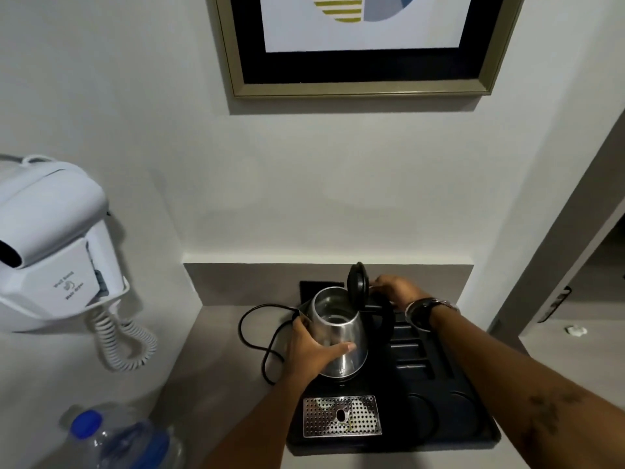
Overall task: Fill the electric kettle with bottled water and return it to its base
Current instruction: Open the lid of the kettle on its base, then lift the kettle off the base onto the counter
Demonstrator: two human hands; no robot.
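Note:
A steel electric kettle [341,319] stands on the black tray [449,421], its black lid [357,282] flipped up and open. My left hand [311,353] wraps around the kettle's steel body from the left side. My right hand [395,289] grips the black handle behind the lid; a watch sits on that wrist. The kettle's base is hidden under the kettle. A clear water bottle [115,441] with a blue cap lies at the lower left, blurred and close to the camera.
A black power cord [257,340] loops on the grey counter left of the tray. A perforated metal drip grate [341,416] sits at the tray's front. A white wall hair dryer [50,245] with coiled cord hangs at left. A framed picture [365,45] hangs above.

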